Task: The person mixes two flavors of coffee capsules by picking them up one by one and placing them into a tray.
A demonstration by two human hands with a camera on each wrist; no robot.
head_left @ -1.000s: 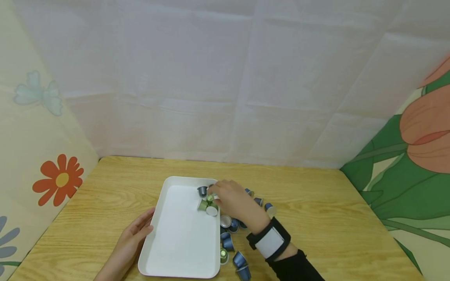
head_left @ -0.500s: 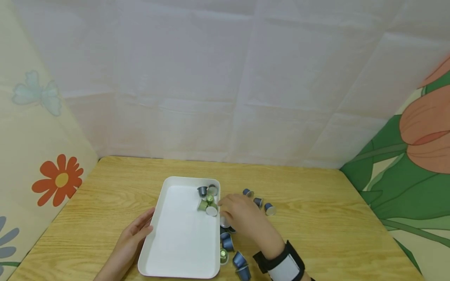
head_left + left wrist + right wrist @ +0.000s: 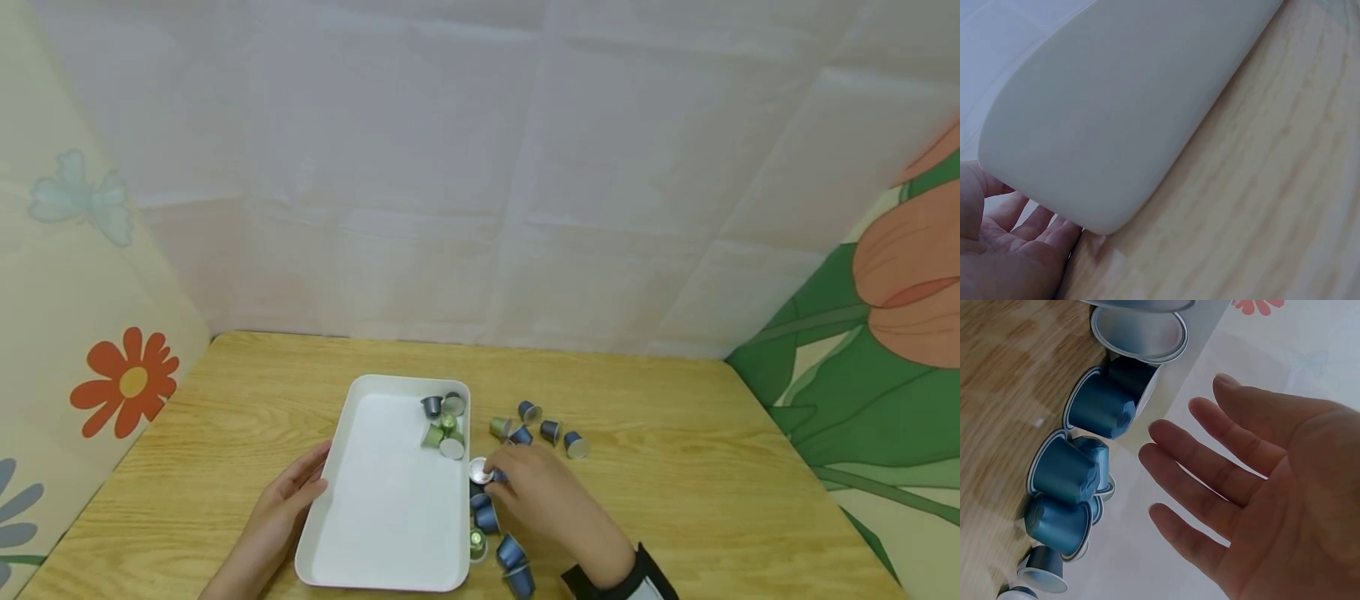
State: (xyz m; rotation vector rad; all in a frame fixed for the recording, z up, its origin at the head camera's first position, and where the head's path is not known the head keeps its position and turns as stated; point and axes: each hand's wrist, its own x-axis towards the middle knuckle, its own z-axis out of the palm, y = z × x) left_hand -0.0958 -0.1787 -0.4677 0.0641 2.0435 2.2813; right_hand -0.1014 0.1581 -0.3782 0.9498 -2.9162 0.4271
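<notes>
My left hand [image 3: 288, 492] holds the left edge of a white tray [image 3: 390, 517], its thumb at the rim; in the left wrist view its fingers go partly out of sight behind the tray [image 3: 1116, 112]. Inside the tray's far right corner lie dark grey coffee capsules [image 3: 432, 407] and green coffee capsules [image 3: 432, 436]. My right hand [image 3: 547, 496] is just right of the tray, fingertips by a silver-lidded capsule [image 3: 480, 471]. In the right wrist view this hand [image 3: 1254, 487] has its fingers spread, nothing between them, beside blue capsules [image 3: 1063, 469].
Several more capsules lie along the tray's right side, with a green one [image 3: 477, 543] and blue ones [image 3: 518, 579] nearer me. Farther back are another green capsule [image 3: 500, 428] and dark blue ones [image 3: 576, 445]. A white cloth backdrop [image 3: 480, 208] rises behind the wooden table [image 3: 675, 467].
My right hand has moved from the tray's far right corner out to the capsules beside it, uncovering a dark grey capsule in that corner. The left hand and tray have stayed put.
</notes>
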